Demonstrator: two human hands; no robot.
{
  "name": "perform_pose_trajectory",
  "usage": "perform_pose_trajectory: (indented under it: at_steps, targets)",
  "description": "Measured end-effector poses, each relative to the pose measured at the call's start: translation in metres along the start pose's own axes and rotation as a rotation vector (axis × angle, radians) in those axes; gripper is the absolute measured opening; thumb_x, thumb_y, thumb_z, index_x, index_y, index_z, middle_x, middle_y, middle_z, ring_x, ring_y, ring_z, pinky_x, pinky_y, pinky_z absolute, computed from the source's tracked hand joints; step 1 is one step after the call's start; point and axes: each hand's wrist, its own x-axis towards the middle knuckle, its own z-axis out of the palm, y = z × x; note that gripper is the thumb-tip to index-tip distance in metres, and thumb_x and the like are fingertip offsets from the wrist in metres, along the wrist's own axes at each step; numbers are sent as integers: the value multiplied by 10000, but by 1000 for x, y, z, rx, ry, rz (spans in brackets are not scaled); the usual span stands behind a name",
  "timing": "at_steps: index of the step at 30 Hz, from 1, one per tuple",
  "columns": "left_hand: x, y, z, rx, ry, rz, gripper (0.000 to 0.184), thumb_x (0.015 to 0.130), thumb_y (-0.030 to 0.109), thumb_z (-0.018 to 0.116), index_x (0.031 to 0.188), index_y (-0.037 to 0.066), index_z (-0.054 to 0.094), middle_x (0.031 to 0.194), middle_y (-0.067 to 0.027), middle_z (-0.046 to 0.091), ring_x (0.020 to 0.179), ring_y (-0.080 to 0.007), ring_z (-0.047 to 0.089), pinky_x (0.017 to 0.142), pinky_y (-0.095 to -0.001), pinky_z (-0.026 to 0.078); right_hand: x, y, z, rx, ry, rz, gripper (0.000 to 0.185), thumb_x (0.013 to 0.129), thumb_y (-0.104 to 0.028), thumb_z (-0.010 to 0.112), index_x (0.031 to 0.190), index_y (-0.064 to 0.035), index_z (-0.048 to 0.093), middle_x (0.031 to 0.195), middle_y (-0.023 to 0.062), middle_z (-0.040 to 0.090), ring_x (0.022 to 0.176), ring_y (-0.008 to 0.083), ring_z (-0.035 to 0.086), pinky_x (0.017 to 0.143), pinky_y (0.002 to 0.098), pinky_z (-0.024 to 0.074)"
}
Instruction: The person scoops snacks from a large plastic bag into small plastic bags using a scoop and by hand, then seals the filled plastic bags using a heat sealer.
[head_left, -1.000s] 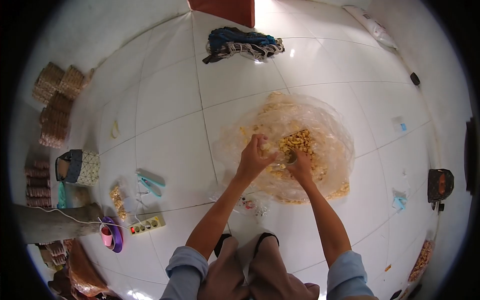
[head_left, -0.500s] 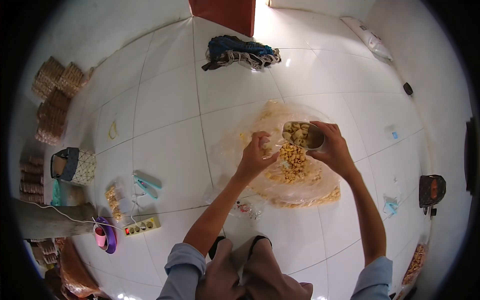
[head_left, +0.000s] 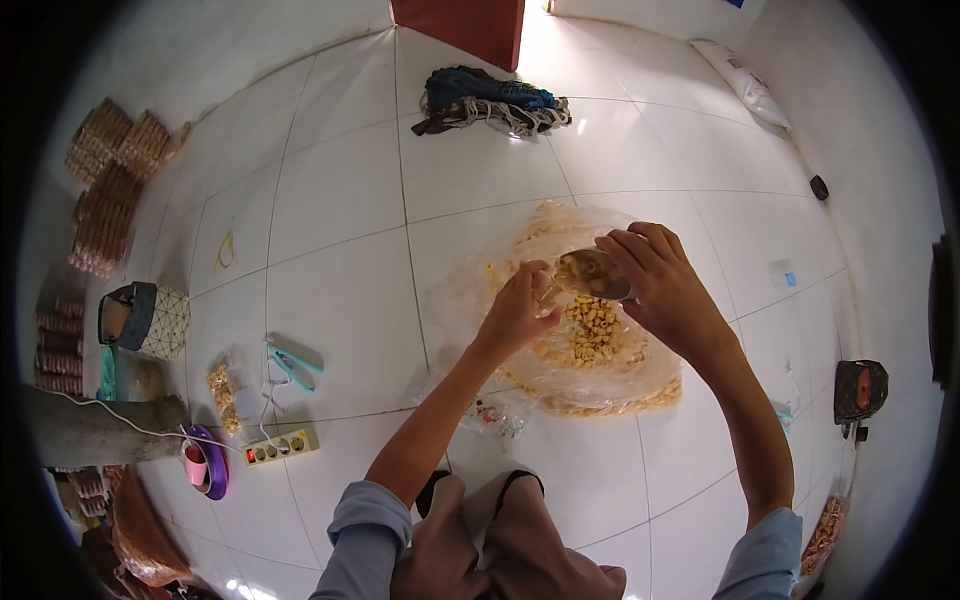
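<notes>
White tiled floor (head_left: pixel 335 210); on it, a large clear plastic sack (head_left: pixel 640 375), opened, with short tube-shaped snacks (head_left: pixel 593 332) heaped inside. Right hand (head_left: pixel 662 278) above the sack, fingers curled round the cup. Left hand (head_left: pixel 513 312) half closed, thumb apart from fingers, holding thin clear plastic (head_left: pixel 547 289). Cup (head_left: pixel 606 273) tilted, its mouth toward the left hand, snacks inside. Whether cup touches plastic: cannot tell.

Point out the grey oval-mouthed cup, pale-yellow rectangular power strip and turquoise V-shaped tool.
Cup (head_left: pixel 615 288): head view, inner wall.
Power strip (head_left: pixel 282 446): head view, socket face near its middle.
Turquoise tool (head_left: pixel 297 359): head view, upper arm.
</notes>
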Motion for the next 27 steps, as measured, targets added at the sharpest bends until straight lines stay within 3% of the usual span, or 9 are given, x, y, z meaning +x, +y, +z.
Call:
perform_pose_trajectory:
  at_steps: [6,10,13,16,20,22,23,25,27]
  targets:
    - [1,1,-3,1,-24,-52,594,694,181,707,1143,68,334,1004,-148,522,903,-240,545,784,-318,449,-1,1,5,-97,45,-39,565,604,-15,653,1140,-8,471,1096,105,507,1068,272,435,964,383,342]
    - [1,-9,0,-31,-14,-31,629,692,195,707,1159,46,313,1042,-150,502,938,-238,532,801,-310,443,-15,13,18,75,73,208,576,604,-37,681,1142,-30,476,1098,113,509,1054,290,440,939,394,355]
    - [-2,-15,1,-19,-42,35,640,733,211,663,1207,41,268,1116,-183,450,1045,-264,480,881,-345,404,-46,35,81,174,53,441,616,589,-75,720,1151,-43,470,1107,117,501,1045,299,437,902,408,368]
    - [-6,-25,4,-39,-25,117,575,787,256,586,1200,7,272,1083,-192,411,1029,-311,433,880,-367,390,-83,30,172,226,16,664,661,578,-119,753,1164,-43,457,1105,124,494,1036,306,431,853,414,378]
    - [-3,-47,15,-60,17,237,489,853,226,485,1208,-13,248,1119,-207,387,1078,-328,409,905,-372,367,-89,9,214,270,2,695,628,618,-133,741,1168,-41,453,1112,131,488,1046,318,421,880,428,365]
    - [-2,-42,15,-110,16,221,431,889,198,435,1197,-32,241,1128,-210,395,1092,-321,420,914,-366,352,-71,2,210,188,320,639,575,680,-151,721,1173,-34,448,1112,122,502,1058,283,445,898,396,363]
    - [-2,-39,13,-110,17,223,431,889,198,435,1197,-32,241,1128,-210,395,1092,-321,420,914,-366,352,-62,0,202,187,321,638,575,680,-151,721,1173,-34,448,1112,122,502,1058,283,445,898,396,363]
    - [-2,-25,8,-284,-124,55,512,908,235,448,1240,-30,163,1245,-211,334,1159,-243,370,986,-342,275,-32,-12,149,1254,424,691,502,739,-164,692,1161,-31,456,1092,104,527,1049,217,481,883,342,385]
    - [0,-20,11,-294,-112,86,523,902,240,466,1238,-30,169,1226,-198,349,1150,-233,378,978,-331,284,-22,-18,130,1200,417,627,478,748,-156,687,1150,-32,461,1080,95,537,1026,188,497,865,313,397]
